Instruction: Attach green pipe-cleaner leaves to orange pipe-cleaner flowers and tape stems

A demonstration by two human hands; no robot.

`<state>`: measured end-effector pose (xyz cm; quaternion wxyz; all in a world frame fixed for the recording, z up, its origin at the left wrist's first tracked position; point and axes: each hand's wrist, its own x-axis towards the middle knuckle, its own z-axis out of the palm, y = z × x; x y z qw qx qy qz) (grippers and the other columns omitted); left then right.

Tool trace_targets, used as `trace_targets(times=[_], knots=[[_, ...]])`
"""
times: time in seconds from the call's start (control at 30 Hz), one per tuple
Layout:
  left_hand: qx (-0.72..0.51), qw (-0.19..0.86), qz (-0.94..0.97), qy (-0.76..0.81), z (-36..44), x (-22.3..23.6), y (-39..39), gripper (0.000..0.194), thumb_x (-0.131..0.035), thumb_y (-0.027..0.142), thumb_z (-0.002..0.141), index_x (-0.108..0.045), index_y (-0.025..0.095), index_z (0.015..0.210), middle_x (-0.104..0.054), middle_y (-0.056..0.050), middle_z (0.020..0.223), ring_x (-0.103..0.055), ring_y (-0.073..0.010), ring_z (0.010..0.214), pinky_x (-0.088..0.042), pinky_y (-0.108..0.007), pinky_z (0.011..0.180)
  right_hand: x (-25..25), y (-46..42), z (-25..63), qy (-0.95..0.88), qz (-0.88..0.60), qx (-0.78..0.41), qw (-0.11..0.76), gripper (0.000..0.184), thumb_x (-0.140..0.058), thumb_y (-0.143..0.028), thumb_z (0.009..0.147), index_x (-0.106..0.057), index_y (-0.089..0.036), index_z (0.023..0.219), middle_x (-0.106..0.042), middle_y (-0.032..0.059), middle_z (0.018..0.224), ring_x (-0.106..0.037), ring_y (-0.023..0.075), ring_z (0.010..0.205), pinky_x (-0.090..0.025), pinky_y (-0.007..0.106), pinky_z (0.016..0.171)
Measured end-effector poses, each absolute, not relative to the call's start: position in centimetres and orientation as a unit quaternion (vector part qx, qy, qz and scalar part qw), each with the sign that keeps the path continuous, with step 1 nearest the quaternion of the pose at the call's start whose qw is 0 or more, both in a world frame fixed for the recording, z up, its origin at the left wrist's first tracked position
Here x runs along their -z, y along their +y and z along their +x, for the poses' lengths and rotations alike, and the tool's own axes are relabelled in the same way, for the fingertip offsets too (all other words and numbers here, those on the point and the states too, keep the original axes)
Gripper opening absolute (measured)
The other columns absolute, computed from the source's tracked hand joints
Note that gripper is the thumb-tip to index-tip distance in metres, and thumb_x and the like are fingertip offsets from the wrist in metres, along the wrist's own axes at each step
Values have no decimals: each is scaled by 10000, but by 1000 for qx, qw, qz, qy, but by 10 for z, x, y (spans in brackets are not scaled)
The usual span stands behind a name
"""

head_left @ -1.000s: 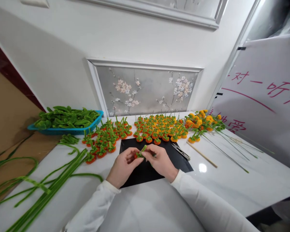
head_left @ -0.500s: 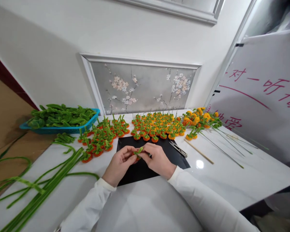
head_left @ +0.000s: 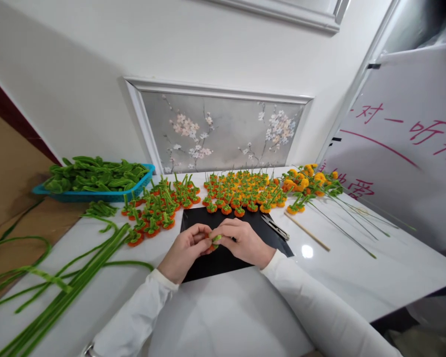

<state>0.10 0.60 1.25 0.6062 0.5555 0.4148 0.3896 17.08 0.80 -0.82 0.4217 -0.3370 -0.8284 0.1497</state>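
Note:
Over a black mat [head_left: 223,263] my two hands meet around one small orange pipe-cleaner flower [head_left: 210,249] with a green pipe-cleaner piece on it. My left hand [head_left: 188,249] pinches the orange part from the left, mostly covering it. From the right, my right hand [head_left: 241,240] has thumb and fingers closed on the green pipe-cleaner piece [head_left: 217,239]. Beyond the mat stand rows of orange flower heads [head_left: 152,225] with green stems, and yellow ones [head_left: 245,186] further right. Thread snips [head_left: 275,228] lie on the mat's right side.
A blue basket [head_left: 96,197] of green pipe-cleaner leaves stands back left. Long green pipe cleaners [head_left: 74,287] lie at the left. On the right are a thin wooden stick [head_left: 307,231] and finished yellow flowers [head_left: 305,181] with wire stems. A wall panel [head_left: 226,131] rises behind the table.
My right fingers have shifted slightly over the green piece, which now looks bent down toward the flower. Both hands stay above the mat. The view has shifted slightly.

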Motion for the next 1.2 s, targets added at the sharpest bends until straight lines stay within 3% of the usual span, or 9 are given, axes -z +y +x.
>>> trace_targets(times=[0.27,0.53,0.7,0.8,0.97,1.2], knots=[[-378,617,550,417,1,-15,5,228,-654,261,684,-511,179,842,-613,16,695,-581,-110,628,-442,-226,606,10,9,170,-822,-343,-165,424,116,-491,-206,865,-603,-195,838,-600,24,837,-560,122,766,-422,229,726],[-382,548,625,403,3,-15,4,179,-577,351,769,-554,187,833,-584,21,709,-556,-115,644,-465,-240,636,12,9,168,-787,-397,-167,442,104,-492,-194,821,-575,-163,767,-579,23,727,-515,114,639,-403,214,604],[-364,499,684,389,2,-14,6,186,-649,264,702,-581,170,847,-613,-31,939,-586,-157,806,-468,-263,745,11,7,166,-765,-412,-207,450,190,-509,-231,809,-509,-154,634,-506,-16,606,-443,85,552,-353,190,520],[-347,495,688,401,-2,-15,6,185,-652,248,691,-587,166,843,-627,-23,841,-591,-160,755,-468,-265,709,10,7,167,-769,-395,-233,446,204,-526,-245,813,-502,-151,633,-515,-18,620,-443,81,562,-351,187,524],[-318,538,663,412,-6,-21,4,161,-636,252,695,-637,149,819,-630,-8,670,-558,-138,620,-444,-250,606,5,6,170,-796,-358,-233,428,135,-533,-201,824,-549,-156,698,-551,-8,707,-501,95,652,-394,199,619],[-313,665,540,410,-8,-24,3,104,-682,190,646,-678,139,737,-619,-3,629,-489,-81,532,-401,-182,520,-5,1,175,-819,-308,-260,408,102,-513,-104,821,-574,-163,765,-564,0,789,-519,98,730,-413,203,690]])
